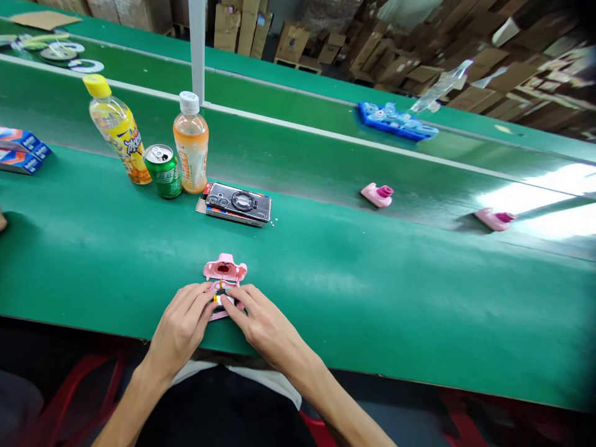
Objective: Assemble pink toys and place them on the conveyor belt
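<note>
Both hands at the near edge of green table (395, 298), working on one pink item. Left hand (184, 320): fingers and thumb closed on left side of lower pink shell (218, 315). Right hand (258, 316): fingers closed over the same shell's right side, thumb on a whitish part (218, 300) inside. Hands nearly meet; fingers hide much of the inside, small dark and yellow bits visible between them. Upper pink shell (226, 268) lies open just beyond the fingertips, hollow side showing.

Straight ahead of the grip, further off: phone (223, 198) with a ring on its back, lying on a flat box (238, 218), tiny white crumbs beside its right end. Left of that: orange-labelled bottle (190, 155), white cap, just beside green can (162, 177); yellow-capped bottle (118, 136) next to the can, on its left. Far left of the grip: blue-red boxes (21, 149), stacked.

Right of the grip and beyond: two pink pieces with magenta tips, nearer one (375, 195), other one (491, 218) further right, well apart. Past them, blue tray (386, 129) full of pale-blue items. Far ahead, metal post (197, 56) and cardboard boxes (293, 40).
</note>
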`<control>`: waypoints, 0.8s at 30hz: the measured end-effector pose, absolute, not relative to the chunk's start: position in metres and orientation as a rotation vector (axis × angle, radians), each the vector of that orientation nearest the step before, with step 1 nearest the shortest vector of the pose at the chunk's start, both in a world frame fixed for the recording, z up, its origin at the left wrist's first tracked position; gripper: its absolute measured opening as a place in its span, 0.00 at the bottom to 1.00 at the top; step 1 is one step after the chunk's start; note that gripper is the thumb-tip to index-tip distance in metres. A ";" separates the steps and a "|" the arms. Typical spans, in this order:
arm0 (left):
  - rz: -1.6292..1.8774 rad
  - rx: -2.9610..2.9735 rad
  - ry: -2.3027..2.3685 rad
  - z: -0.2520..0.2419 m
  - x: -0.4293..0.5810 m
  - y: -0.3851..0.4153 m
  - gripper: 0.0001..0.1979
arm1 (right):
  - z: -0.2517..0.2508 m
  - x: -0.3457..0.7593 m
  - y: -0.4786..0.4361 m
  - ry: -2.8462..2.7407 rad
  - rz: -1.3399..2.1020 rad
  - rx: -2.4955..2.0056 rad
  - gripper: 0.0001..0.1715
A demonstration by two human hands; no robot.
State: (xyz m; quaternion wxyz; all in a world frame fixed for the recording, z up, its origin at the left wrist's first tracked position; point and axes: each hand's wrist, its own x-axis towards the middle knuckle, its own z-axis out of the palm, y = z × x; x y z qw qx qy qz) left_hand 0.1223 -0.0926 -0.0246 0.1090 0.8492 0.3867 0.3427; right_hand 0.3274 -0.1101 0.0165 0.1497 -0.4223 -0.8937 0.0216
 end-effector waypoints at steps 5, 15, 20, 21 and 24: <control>0.758 2.581 1.070 -0.025 0.113 -0.099 0.21 | 0.008 0.326 -0.119 -2.583 -0.049 -1.242 0.18; 0.791 2.570 0.962 -0.025 0.107 -0.096 0.21 | -0.028 0.329 -0.131 -2.163 -0.344 -1.303 0.07; 0.877 2.643 0.983 -0.032 0.107 -0.102 0.20 | -0.008 0.349 -0.118 -1.989 -0.243 -1.313 0.15; 0.891 2.648 0.994 -0.033 0.107 -0.103 0.20 | 0.001 0.353 -0.104 -1.957 -0.109 -1.396 0.20; 0.920 2.637 1.001 -0.034 0.108 -0.103 0.19 | 0.033 0.354 -0.040 -2.028 0.521 -1.792 0.36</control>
